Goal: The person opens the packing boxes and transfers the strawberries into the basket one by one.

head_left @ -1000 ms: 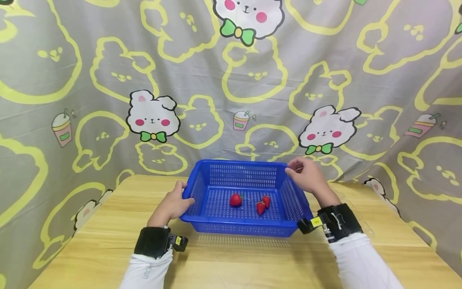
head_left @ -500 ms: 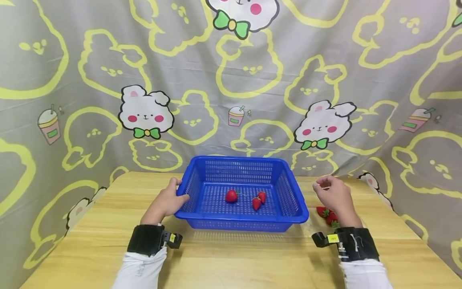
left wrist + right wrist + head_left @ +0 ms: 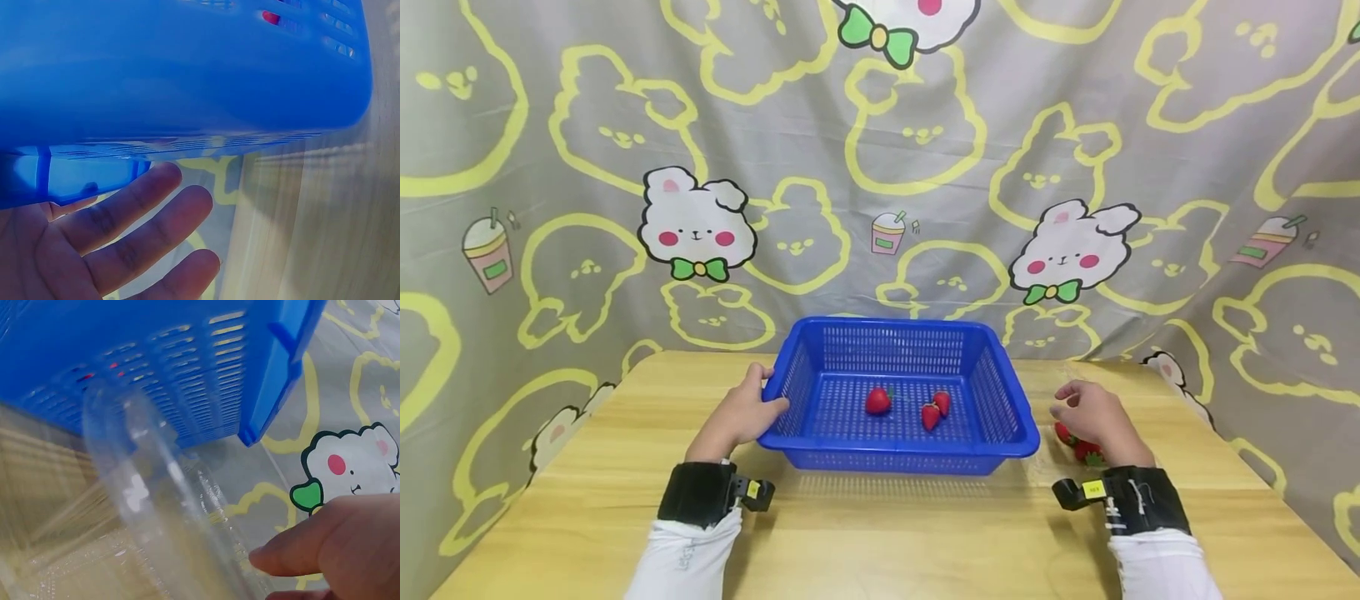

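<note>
A blue plastic basket [image 3: 895, 454] stands on the wooden table [image 3: 880, 533] with three strawberries [image 3: 877, 401] on its floor. My left hand [image 3: 741, 412] rests against the basket's left wall, just under the rim. In the left wrist view its fingers [image 3: 125, 231] lie straight below the blue rim [image 3: 187, 81]. My right hand [image 3: 1093, 415] hovers to the right of the basket with loosely curled fingers and holds nothing. Just beneath it lie more strawberries [image 3: 1084, 451] inside a clear plastic container [image 3: 156, 506].
A grey curtain [image 3: 880, 167] printed with yellow and white rabbits hangs close behind and around the table. The clear container sits between the basket and the table's right edge. Bare wood lies in front of the basket.
My right hand has left the basket's far right corner, moving right and down to the strawberries on the table. The left hand has stayed at the basket's left side.
</note>
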A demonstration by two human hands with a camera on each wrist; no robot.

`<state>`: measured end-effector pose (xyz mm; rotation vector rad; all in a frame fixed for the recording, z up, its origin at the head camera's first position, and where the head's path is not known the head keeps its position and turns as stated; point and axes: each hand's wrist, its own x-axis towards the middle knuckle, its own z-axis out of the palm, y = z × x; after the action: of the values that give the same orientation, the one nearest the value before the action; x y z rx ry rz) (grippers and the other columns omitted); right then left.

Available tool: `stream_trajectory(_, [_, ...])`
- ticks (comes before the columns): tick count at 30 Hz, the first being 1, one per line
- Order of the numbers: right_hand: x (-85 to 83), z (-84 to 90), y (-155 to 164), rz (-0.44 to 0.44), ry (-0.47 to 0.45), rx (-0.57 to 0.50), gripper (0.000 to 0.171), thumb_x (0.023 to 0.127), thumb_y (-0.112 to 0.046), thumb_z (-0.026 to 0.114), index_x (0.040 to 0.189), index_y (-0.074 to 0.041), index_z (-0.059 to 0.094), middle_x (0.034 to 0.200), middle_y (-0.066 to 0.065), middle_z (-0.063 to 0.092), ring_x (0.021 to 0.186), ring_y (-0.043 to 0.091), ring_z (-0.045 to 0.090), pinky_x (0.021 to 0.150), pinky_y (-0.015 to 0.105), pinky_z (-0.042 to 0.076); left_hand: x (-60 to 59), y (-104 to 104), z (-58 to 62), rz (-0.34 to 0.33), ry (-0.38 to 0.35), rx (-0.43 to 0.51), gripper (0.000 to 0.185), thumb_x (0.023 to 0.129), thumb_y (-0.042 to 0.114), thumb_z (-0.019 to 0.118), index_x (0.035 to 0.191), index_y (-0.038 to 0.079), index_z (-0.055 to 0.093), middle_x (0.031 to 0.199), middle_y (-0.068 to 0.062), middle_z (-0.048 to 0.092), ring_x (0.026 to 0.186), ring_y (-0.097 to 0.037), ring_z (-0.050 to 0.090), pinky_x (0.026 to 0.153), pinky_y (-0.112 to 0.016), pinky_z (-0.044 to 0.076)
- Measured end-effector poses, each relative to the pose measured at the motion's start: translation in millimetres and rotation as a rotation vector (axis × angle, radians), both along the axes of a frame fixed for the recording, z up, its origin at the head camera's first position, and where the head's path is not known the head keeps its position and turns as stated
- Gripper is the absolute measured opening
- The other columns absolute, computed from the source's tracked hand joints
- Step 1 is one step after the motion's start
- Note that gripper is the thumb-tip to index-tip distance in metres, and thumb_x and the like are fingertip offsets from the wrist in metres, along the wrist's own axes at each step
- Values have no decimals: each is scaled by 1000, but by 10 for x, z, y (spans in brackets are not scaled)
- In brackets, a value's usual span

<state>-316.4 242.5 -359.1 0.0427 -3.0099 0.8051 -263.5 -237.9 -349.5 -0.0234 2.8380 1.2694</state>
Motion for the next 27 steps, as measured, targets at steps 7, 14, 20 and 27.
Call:
stream_trajectory(7, [-19, 13, 30, 20, -47, 47, 28, 86, -17, 67, 103, 5, 61, 106, 33, 56, 93, 44, 56, 75, 52, 49, -1, 0, 30, 4, -18, 21, 53, 97, 21, 52, 139, 0, 27, 125, -35, 52, 99, -41, 63, 80, -54, 53])
stream_trajectory(14, [13, -11, 102, 9, -125, 17, 38, 86, -18, 69, 111, 9, 59, 110, 36, 55, 93, 43, 58, 76, 53, 51, 9, 3, 18, 12, -25, 14, 52, 97, 21, 52, 139, 2, 27, 124, -33, 53, 98, -40, 63, 81, -55, 53])
stream_trajectory(20, [-15, -59, 136, 9, -143, 23, 38, 86, -18, 69, 112, 8, 59, 109, 34, 55, 92, 43, 59, 75, 52, 52, 2, 1, 9, 9, -15, 16, 52, 97, 20, 52, 138, 2, 28, 123, -33, 53, 98, -40, 63, 80, -54, 53])
stream_trajectory(27, [-14, -118, 119, 37, -112, 39, 28, 86, -16, 69, 103, 5, 63, 87, 17, 64, 70, 24, 61, 61, 37, 49, 1, 1, 7, 10, -13, 21, 52, 96, 20, 53, 138, 1, 27, 124, -34, 52, 96, -39, 64, 79, -54, 54])
